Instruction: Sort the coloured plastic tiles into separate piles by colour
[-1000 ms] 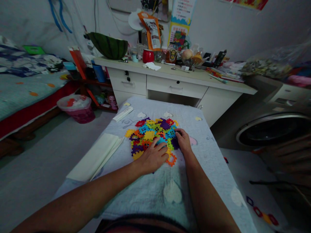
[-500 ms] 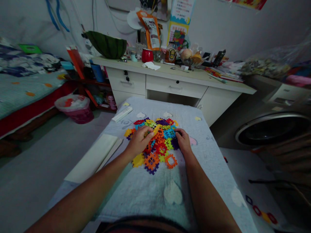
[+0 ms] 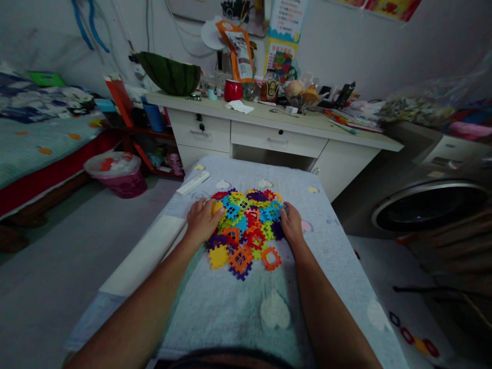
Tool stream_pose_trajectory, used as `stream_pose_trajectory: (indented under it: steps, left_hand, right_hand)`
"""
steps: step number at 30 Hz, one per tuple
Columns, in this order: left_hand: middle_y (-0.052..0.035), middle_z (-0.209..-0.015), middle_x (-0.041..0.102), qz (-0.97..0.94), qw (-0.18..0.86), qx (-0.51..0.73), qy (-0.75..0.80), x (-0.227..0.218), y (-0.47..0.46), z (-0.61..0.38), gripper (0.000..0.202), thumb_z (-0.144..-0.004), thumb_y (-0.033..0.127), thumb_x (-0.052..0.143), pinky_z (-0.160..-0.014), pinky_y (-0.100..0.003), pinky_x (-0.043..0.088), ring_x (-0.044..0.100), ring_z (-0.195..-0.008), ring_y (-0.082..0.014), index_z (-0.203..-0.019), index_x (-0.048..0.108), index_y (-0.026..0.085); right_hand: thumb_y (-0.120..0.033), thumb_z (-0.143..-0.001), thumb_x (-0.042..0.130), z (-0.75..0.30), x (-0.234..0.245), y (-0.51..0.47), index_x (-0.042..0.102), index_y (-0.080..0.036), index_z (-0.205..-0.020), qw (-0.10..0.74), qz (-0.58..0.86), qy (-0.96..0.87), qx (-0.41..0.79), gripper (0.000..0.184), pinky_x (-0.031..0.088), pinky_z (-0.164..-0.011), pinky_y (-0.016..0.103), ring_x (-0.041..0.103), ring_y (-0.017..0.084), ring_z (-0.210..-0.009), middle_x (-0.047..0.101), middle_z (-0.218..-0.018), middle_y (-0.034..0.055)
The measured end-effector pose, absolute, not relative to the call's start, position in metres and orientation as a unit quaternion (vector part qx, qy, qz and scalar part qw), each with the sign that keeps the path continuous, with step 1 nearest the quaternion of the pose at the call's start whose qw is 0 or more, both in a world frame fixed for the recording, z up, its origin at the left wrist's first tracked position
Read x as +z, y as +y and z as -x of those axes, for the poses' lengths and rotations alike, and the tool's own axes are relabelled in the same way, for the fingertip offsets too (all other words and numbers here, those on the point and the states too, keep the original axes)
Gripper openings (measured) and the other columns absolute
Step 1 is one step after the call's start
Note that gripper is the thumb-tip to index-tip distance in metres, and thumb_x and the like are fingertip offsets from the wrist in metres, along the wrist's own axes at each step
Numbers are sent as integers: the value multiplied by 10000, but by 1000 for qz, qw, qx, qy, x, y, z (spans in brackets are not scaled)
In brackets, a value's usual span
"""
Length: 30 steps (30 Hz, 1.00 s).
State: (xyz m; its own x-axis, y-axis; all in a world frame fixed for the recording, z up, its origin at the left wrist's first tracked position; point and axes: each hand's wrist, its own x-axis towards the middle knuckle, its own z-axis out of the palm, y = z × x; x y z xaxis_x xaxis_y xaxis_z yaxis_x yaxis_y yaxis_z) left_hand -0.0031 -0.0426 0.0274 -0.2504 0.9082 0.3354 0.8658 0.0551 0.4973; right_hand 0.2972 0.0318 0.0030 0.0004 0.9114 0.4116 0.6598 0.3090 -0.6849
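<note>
A pile of colourful interlocking plastic tiles (image 3: 246,225) lies on a table covered with a light blue cloth (image 3: 238,307). My left hand (image 3: 202,219) sits at the pile's left edge, fingers curled round a yellow tile (image 3: 216,207). My right hand (image 3: 291,223) rests at the pile's right edge, its bent fingers lying on the tiles there and gripping nothing I can see. An orange tile (image 3: 271,258), a yellow tile (image 3: 219,255) and an orange-and-purple one (image 3: 240,259) lie at the pile's near side.
Folded white sheets (image 3: 142,256) and a white bar (image 3: 193,183) lie on the table's left side. Beyond stands a cluttered white desk (image 3: 277,138) with half a watermelon (image 3: 169,72). A washing machine (image 3: 430,205) is right, a pink bin (image 3: 115,171) and a bed (image 3: 34,143) left.
My left hand moved from the pile's near middle across to its left edge, with a yellow tile by its fingers. Some tiles shifted toward me. My right hand stayed put.
</note>
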Motion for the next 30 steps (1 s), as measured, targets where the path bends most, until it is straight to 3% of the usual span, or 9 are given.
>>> stream_pose_trajectory:
  steps: [6,11,16,20,23,26,30]
  left_hand:
    - [-125,-1243,613,-666,76,299,679,16,-38,1,497,-894,502,453,-1045,-498,355,519,-1164,-302,-1264,549,184]
    - [-95,-1153,648,-698,110,357,611,19,-37,5,438,-894,486,464,-1016,-437,410,566,-1102,-255,-1183,597,186]
    - [-100,-1231,585,-667,101,407,616,15,-32,10,407,-916,471,436,-1068,-404,392,526,-1194,-233,-1142,611,182]
    - [-115,-1269,545,-654,107,404,631,10,-27,11,436,-915,487,428,-1089,-411,380,499,-1237,-243,-1164,603,175]
    - [-110,-1266,560,-666,115,387,627,9,-26,10,435,-908,494,431,-1083,-430,384,512,-1220,-252,-1170,597,187]
    - [-92,-1246,584,-671,118,376,629,11,-27,9,425,-903,500,431,-1061,-431,400,535,-1190,-251,-1164,593,207]
    - [-94,-1252,589,-670,121,362,637,13,-28,8,446,-904,510,416,-1046,-429,406,540,-1185,-256,-1177,581,199]
  right_hand:
    - [-476,-900,445,-281,6,26,653,-224,-1149,383,506,-739,226,410,369,-1039,441,559,271,-1154,656,-1212,104]
    - [-479,-903,454,-277,21,24,691,-216,-1031,396,467,-732,299,377,447,-942,381,621,236,-1000,695,-1044,72]
    - [-492,-879,438,-285,24,57,688,-182,-987,450,506,-696,239,413,440,-958,401,598,248,-1017,680,-1041,111]
    - [-474,-829,477,-284,16,94,666,-157,-1037,422,573,-668,218,423,387,-1029,458,562,287,-1128,658,-1132,161]
    - [-417,-791,539,-274,12,109,676,-180,-975,389,585,-671,238,330,388,-1027,434,572,277,-1131,681,-1086,139]
    - [-358,-760,552,-264,13,108,671,-213,-926,377,542,-693,292,251,449,-946,379,615,227,-1005,706,-981,68]
    - [-345,-725,546,-259,23,88,625,-220,-1011,414,480,-658,407,322,512,-738,307,627,172,-786,701,-891,7]
